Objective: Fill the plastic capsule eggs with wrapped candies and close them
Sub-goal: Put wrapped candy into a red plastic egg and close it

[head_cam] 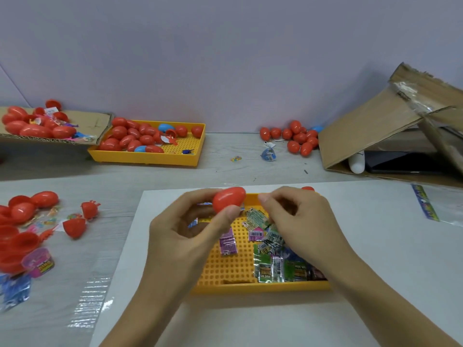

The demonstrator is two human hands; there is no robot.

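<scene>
My left hand [185, 229] pinches a closed red capsule egg [229, 201] between thumb and fingertips, above the far edge of a yellow perforated tray [233, 266]. Just to its right, apart from the egg, my right hand [298, 221] hovers with its fingers loosely curled and nothing visible in them. Several wrapped candies [273, 254] in purple, green and silver wrappers lie in the tray, mostly on its right side under my right hand. The tray rests on a white sheet [375, 246].
Open red egg halves [75, 227] and small toys lie at the left. A second yellow tray [193, 156] with red and blue eggs stands at the back left beside a cardboard flap. A pile of red eggs [298, 139] and a cardboard box [375, 131] are at the back right.
</scene>
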